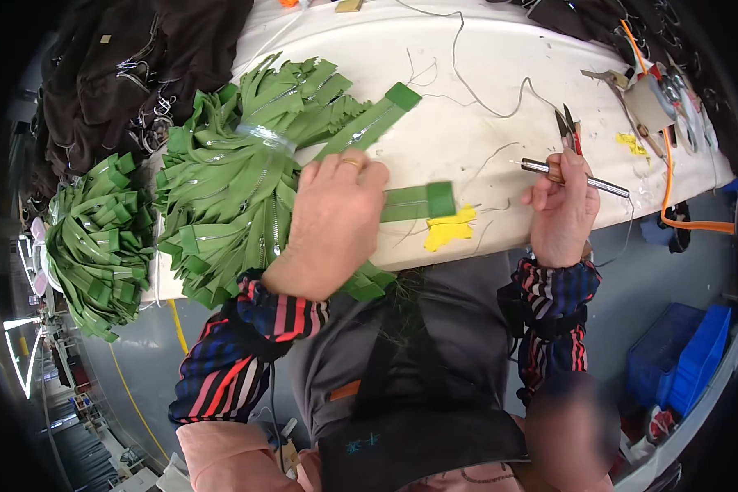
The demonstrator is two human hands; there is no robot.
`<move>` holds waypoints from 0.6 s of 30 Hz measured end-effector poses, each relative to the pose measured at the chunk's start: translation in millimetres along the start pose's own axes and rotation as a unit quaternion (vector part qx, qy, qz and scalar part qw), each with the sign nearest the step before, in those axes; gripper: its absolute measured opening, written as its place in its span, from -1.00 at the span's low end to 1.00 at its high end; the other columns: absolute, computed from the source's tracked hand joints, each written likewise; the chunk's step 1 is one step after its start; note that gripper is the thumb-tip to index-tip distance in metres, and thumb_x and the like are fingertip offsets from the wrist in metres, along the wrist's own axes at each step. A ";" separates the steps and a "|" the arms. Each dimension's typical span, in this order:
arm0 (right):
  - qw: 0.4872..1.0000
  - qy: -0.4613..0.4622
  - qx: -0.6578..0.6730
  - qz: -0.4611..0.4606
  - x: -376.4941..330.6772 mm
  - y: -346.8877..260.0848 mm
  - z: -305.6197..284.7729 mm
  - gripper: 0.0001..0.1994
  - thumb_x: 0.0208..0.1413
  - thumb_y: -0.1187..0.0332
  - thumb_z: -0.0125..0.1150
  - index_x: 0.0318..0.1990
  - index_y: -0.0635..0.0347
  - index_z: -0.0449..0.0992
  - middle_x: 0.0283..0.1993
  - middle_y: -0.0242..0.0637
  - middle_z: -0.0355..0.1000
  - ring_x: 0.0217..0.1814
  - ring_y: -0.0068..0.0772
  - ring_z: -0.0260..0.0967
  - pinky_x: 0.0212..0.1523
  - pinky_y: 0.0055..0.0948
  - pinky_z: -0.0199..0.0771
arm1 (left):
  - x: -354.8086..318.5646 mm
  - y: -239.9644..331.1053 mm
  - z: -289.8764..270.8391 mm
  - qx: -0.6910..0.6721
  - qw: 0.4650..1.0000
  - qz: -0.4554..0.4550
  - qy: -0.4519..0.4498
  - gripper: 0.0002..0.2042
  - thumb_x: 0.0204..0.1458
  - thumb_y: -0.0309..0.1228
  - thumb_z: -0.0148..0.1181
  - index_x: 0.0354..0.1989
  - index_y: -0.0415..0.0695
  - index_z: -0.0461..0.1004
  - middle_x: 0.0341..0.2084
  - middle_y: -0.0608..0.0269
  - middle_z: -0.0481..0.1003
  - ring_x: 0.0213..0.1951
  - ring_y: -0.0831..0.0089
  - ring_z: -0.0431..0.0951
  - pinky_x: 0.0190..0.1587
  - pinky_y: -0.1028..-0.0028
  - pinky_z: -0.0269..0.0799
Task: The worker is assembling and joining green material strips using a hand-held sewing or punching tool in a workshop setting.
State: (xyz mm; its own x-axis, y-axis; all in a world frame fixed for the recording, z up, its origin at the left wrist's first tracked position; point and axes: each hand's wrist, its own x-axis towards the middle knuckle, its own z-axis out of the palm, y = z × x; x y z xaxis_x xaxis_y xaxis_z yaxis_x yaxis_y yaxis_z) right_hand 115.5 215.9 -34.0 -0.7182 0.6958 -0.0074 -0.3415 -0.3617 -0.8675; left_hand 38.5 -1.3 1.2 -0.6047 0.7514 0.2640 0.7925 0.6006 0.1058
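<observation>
My left hand is closed, its fingers curled down on a green zipper whose darker end tab reaches out to the right. Another green zipper slants away beyond its knuckles. Under and beside that hand lies a big bundle of green zippers, wrapped round the middle with a clear band. Between the bent fingers of my right hand is a slim silver and dark pen. Dark-bladed snips with a red part show just past those fingertips; whether the hand also grips them is hidden.
A second pile of green zippers hangs at the table's left edge. Dark garments are heaped at far left. Yellow scraps and loose threads lie on the white tabletop. Scissors and an orange cord are at right; blue crates stand below.
</observation>
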 end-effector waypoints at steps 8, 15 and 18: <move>1.000 0.016 0.009 0.013 -0.6 -2.5 3.1 -0.81 0.11 0.32 0.02 -0.42 0.27 0.39 -0.61 -0.33 0.32 -0.75 -0.61 0.14 -0.64 -0.52 0.37 | 25.0 43.6 6.8 -0.204 0.976 0.039 -0.068 -0.74 -0.14 -0.48 0.17 -0.24 -0.21 0.32 -0.33 0.08 0.31 -0.25 0.13 0.37 -0.23 0.30 0.31; 1.000 0.010 0.026 0.009 -0.7 -1.9 3.2 -0.80 0.11 0.32 0.03 -0.43 0.28 0.39 -0.60 -0.32 0.32 -0.75 -0.61 0.14 -0.66 -0.54 0.36 | 31.2 51.2 15.7 -0.180 0.978 0.067 -0.079 -0.77 -0.14 -0.49 0.17 -0.31 -0.23 0.30 -0.37 0.07 0.27 -0.35 0.15 0.41 -0.32 0.28 0.34; 1.000 0.009 0.027 0.010 -1.2 -3.3 2.3 -0.81 0.11 0.33 0.02 -0.42 0.29 0.39 -0.59 -0.31 0.32 -0.75 -0.60 0.14 -0.66 -0.54 0.36 | 37.7 52.1 18.9 -0.170 0.979 0.093 -0.055 -0.85 -0.12 -0.51 0.13 -0.41 -0.26 0.31 -0.39 0.06 0.27 -0.38 0.14 0.41 -0.36 0.27 0.34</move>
State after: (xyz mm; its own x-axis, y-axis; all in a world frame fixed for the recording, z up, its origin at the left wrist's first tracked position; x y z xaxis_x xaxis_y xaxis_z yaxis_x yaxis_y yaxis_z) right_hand 116.1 214.8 -30.0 -0.7143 0.6991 -0.0331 -0.3608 -0.4083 -0.8385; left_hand 55.5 63.5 -1.5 -0.4370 0.8754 0.2068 0.8591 0.3382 0.3841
